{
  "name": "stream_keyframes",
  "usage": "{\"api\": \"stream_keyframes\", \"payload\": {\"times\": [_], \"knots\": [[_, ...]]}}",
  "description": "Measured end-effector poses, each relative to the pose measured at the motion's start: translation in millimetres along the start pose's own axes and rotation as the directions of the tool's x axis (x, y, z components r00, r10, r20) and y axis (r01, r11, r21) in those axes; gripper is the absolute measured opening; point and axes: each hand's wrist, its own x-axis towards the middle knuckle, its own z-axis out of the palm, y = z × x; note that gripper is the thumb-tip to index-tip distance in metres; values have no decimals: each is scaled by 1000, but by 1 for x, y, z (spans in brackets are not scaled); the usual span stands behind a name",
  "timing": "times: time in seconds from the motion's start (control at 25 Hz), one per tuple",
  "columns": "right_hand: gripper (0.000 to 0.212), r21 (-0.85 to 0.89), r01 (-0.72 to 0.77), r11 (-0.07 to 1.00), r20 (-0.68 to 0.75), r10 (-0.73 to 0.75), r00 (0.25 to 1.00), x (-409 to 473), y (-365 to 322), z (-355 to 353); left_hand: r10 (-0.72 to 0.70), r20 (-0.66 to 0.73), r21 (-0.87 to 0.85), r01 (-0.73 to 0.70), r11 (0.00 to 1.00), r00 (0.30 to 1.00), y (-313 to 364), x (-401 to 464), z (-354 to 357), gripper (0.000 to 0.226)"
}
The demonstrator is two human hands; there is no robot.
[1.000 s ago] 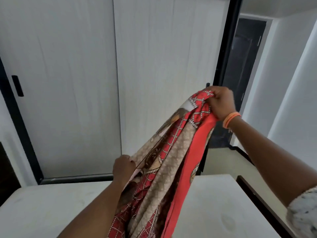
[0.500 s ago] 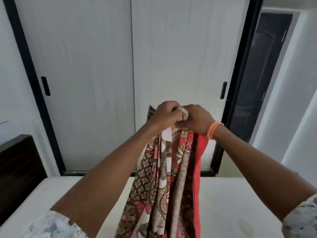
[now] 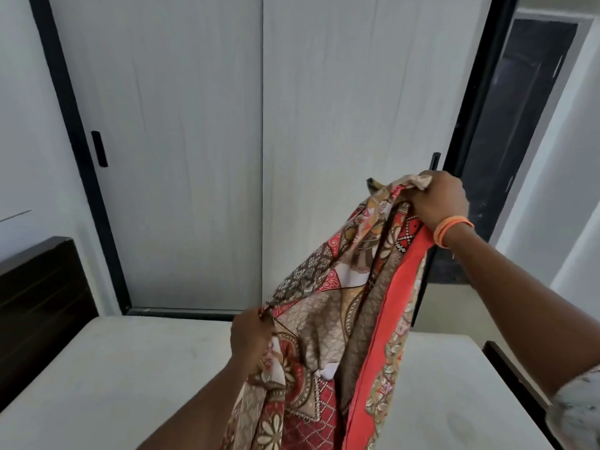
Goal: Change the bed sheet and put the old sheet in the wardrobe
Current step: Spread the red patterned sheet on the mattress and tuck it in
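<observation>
A patterned red, brown and beige bed sheet [image 3: 350, 300] hangs bunched in the air over the bare white mattress [image 3: 113, 368]. My right hand [image 3: 438, 199], with an orange band on the wrist, grips its upper edge high at the right. My left hand [image 3: 250, 339] grips the sheet's edge lower down, near the middle. The cloth is stretched slanting between the two hands and drapes out of the bottom of the view. Behind it stands the wardrobe [image 3: 194, 141] with two pale sliding doors, both closed.
A dark wooden headboard [image 3: 39, 306] stands at the left end of the bed. The dark bed frame edge [image 3: 513, 371] shows at the right. A dark doorway [image 3: 506, 151] opens to the right of the wardrobe. Black handles [image 3: 99, 148] sit on the wardrobe doors.
Half a second ago both hands met at the top of the sheet. Since then my left hand slid down and left along the edge, and my right hand moved up and right.
</observation>
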Motion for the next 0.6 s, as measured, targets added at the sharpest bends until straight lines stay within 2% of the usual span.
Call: {"api": "stream_keyframes", "payload": {"times": [0.12, 0.16, 0.2, 0.24, 0.28, 0.32, 0.36, 0.4, 0.44, 0.52, 0.6], "knots": [[24, -152, -111, 982, -3, 112, 994, -1, 26, 2, -4, -84, -232, -15, 973, 996, 31, 19, -30, 33], [23, -193, -84, 978, 46, 94, 995, -2, 30, 3, 24, -111, -311, -58, 949, 994, 48, 25, -43, 26], [20, -187, 5, 982, 145, 23, 989, -5, 32, 8, 100, -123, -344, -137, 929, 987, 68, 30, -54, 19], [28, -119, 139, 983, 293, -99, 951, -11, 26, 12, 229, -106, -332, -251, 909, 968, 93, 33, -64, 15], [46, 28, 270, 962, 449, -254, 857, -19, 13, 18, 365, -62, -293, -366, 883, 929, 119, 35, -72, 13], [64, 183, 338, 923, 578, -379, 723, -30, -5, 23, 480, -2, -249, -465, 850, 877, 144, 37, -77, 11], [78, 272, 365, 890, 650, -449, 612, -38, -20, 30, 561, 39, -202, -543, 815, 827, 166, 38, -82, 11], [81, 301, 388, 871, 675, -482, 559, -42, -35, 33, 619, 41, -168, -605, 778, 784, 184, 39, -88, 11], [68, 285, 415, 864, 656, -492, 573, -40, -44, 37, 646, 22, -148, -637, 757, 763, 193, 43, -96, 11], [23, 96, 459, 883, 547, -431, 717, -33, -48, 33, 626, 43, -148, -614, 775, 779, 195, 49, -114, 19], [12, -153, 458, 876, 392, -372, 842, -25, -44, 22, 559, 203, -22, -567, 824, 804, 184, 50, -127, 37]]}}
